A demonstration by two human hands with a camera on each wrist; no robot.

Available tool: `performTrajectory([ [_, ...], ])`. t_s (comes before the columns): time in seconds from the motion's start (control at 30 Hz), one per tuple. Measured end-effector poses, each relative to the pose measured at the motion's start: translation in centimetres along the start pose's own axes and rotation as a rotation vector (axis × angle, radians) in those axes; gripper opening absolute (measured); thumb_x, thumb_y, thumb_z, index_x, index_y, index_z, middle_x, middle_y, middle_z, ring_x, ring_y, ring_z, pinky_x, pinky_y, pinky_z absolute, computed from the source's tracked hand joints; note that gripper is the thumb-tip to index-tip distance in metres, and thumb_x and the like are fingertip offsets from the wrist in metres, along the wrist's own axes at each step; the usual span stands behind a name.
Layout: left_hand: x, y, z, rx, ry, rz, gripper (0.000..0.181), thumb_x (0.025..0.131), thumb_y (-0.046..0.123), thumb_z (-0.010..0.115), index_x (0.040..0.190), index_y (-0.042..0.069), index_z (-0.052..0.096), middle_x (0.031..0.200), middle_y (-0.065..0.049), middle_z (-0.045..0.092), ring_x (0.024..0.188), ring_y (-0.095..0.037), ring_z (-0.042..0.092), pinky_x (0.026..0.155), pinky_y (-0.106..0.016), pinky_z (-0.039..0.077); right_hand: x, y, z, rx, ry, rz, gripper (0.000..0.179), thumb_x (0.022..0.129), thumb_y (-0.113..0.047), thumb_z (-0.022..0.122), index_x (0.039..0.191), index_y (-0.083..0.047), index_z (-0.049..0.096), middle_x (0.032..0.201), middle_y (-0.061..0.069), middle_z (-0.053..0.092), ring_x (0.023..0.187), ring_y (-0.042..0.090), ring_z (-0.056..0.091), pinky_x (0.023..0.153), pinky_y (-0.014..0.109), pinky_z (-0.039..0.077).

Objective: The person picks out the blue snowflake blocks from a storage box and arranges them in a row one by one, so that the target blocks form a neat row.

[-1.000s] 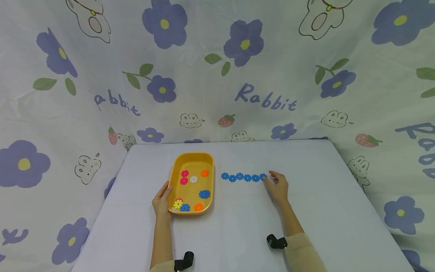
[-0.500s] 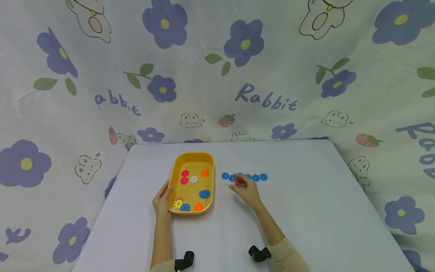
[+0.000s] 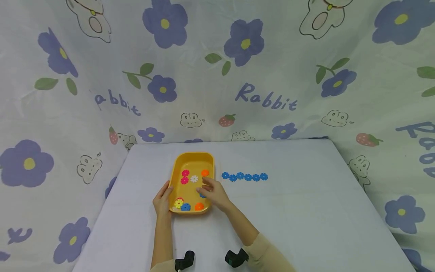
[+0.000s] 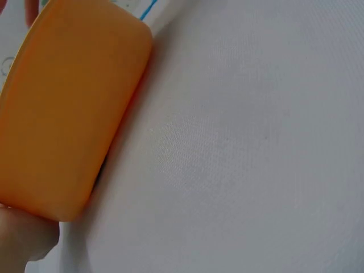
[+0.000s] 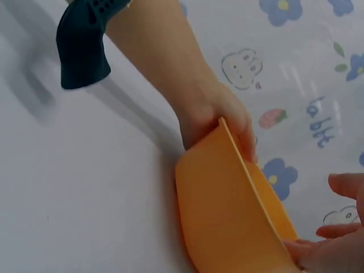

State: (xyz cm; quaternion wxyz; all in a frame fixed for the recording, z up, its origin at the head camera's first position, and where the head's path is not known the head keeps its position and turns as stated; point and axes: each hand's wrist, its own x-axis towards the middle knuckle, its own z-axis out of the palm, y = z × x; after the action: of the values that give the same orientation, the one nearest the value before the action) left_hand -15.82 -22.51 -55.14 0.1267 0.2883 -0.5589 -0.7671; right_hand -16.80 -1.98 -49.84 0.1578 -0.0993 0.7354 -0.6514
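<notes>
My left hand [image 3: 161,200] grips the left side of a yellow tray [image 3: 192,158], thumb over the rim. Above the tray's right part is my right hand [image 3: 215,193], its fingers spread and nothing visible between them. Inside the tray lie several flower-shaped plastic discs: two pink discs [image 3: 185,176], a white disc [image 3: 194,179], an orange disc [image 3: 205,172], another orange disc [image 3: 199,206], a yellow disc [image 3: 178,203] over a red one, and a blue disc [image 3: 185,207]. Another blue piece [image 3: 202,195] is mostly hidden under the right hand.
To the tray's right, a wavy row of joined blue discs [image 3: 248,177] lies on the white table [image 3: 306,204]. A patterned cloth [image 3: 210,87] with flowers and rabbits hangs behind the table. Black wrist cameras [image 3: 236,258] sit at both sleeves.
My right hand has left the right end of the blue row and moved leftward, over the row, to the tray. The left hand and the tray have stayed in place.
</notes>
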Motion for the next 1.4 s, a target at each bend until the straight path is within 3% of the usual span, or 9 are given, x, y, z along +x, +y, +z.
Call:
performTrajectory([
  [0.13, 0.0, 0.0, 0.0, -0.007, 0.0, -0.009, 0.042, 0.087, 0.017, 0.068, 0.127, 0.01, 0.059, 0.129, 0.004, 0.058, 0.128, -0.016, 0.044, 0.103, -0.02, 0.039, 0.2, -1.0, 2.3, -0.028, 0.077, 0.166, 0.067, 0.089, -0.031, 0.063, 0.141, 0.002, 0.037, 0.144, 0.023, 0.037, 0.129, 0.041, 0.039, 0.102, 0.05, 0.04],
  [0.4, 0.0, 0.0, -0.1, -0.031, 0.002, -0.014, 0.041, 0.087, 0.016, 0.068, 0.126, 0.011, 0.06, 0.124, 0.007, 0.061, 0.127, -0.015, 0.046, 0.101, -0.02, 0.041, 1.1, -1.2, 5.4, -0.067, 0.249, 0.362, 0.08, 0.087, -0.04, 0.063, 0.145, 0.003, 0.027, 0.149, 0.024, 0.027, 0.134, 0.041, 0.03, 0.108, 0.055, 0.029],
  [0.57, 0.0, 0.0, 0.0, -0.033, -0.009, -0.017, 0.043, 0.087, 0.016, 0.069, 0.127, 0.009, 0.058, 0.12, 0.011, 0.063, 0.128, -0.015, 0.044, 0.102, -0.021, 0.039, 2.0, -1.0, 6.3, -0.055, 0.325, 0.428, 0.085, 0.084, -0.038, 0.067, 0.145, 0.004, 0.025, 0.149, 0.026, 0.022, 0.131, 0.041, 0.031, 0.108, 0.055, 0.029],
  [0.77, 0.0, -0.1, 0.0, -0.003, -0.021, -0.024, 0.047, 0.087, 0.018, 0.068, 0.13, 0.006, 0.054, 0.133, 0.003, 0.056, 0.131, -0.016, 0.04, 0.105, -0.022, 0.036, 2.9, -0.2, 6.4, -0.052, 0.314, 0.451, 0.081, 0.083, -0.035, 0.069, 0.143, 0.004, 0.031, 0.145, 0.024, 0.031, 0.127, 0.038, 0.037, 0.108, 0.053, 0.032],
  [0.93, 0.0, 0.1, -0.2, -0.004, -0.031, -0.014, 0.048, 0.088, 0.018, 0.067, 0.132, 0.004, 0.052, 0.138, -0.003, 0.051, 0.131, -0.016, 0.041, 0.105, -0.022, 0.037, 4.1, 0.5, 5.9, -0.109, 0.22, 0.394, 0.065, 0.081, -0.019, 0.071, 0.134, 0.005, 0.044, 0.135, 0.021, 0.046, 0.122, 0.035, 0.045, 0.104, 0.047, 0.039],
  [1.03, 0.0, 0.1, -0.1, -0.006, -0.036, -0.012, 0.048, 0.089, 0.017, 0.066, 0.132, 0.003, 0.052, 0.138, -0.004, 0.051, 0.131, -0.016, 0.041, 0.104, -0.022, 0.037, 4.8, 1.2, 5.4, -0.207, 0.127, 0.306, 0.056, 0.076, -0.006, 0.072, 0.126, 0.009, 0.052, 0.127, 0.02, 0.054, 0.119, 0.033, 0.049, 0.102, 0.042, 0.043],
  [1.2, 0.0, 0.0, -0.1, 0.006, -0.031, -0.013, 0.048, 0.087, 0.02, 0.068, 0.132, 0.006, 0.054, 0.137, -0.002, 0.052, 0.132, -0.016, 0.04, 0.106, -0.023, 0.036, 5.9, 2.2, 5.4, -0.482, -0.011, 0.124, 0.05, 0.069, 0.003, 0.072, 0.118, 0.006, 0.062, 0.114, 0.014, 0.063, 0.107, 0.025, 0.056, 0.095, 0.032, 0.049],
  [1.3, 0.1, -0.2, -0.2, 0.002, -0.017, -0.002, 0.046, 0.086, 0.02, 0.07, 0.129, 0.009, 0.058, 0.131, 0.003, 0.057, 0.131, -0.016, 0.041, 0.105, -0.022, 0.037, 6.3, 2.4, 6.0, -0.677, -0.085, 0.013, 0.051, 0.069, -0.001, 0.075, 0.118, 0.001, 0.063, 0.109, 0.01, 0.063, 0.098, 0.02, 0.054, 0.089, 0.026, 0.05],
  [1.4, 0.1, -0.3, -0.2, -0.016, -0.01, 0.006, 0.043, 0.085, 0.018, 0.071, 0.126, 0.01, 0.06, 0.123, 0.009, 0.062, 0.129, -0.016, 0.043, 0.103, -0.022, 0.039, 6.5, 2.4, 6.7, -0.843, -0.142, -0.042, 0.047, 0.073, -0.012, 0.078, 0.118, -0.005, 0.065, 0.108, 0.007, 0.06, 0.094, 0.016, 0.052, 0.087, 0.023, 0.049],
])
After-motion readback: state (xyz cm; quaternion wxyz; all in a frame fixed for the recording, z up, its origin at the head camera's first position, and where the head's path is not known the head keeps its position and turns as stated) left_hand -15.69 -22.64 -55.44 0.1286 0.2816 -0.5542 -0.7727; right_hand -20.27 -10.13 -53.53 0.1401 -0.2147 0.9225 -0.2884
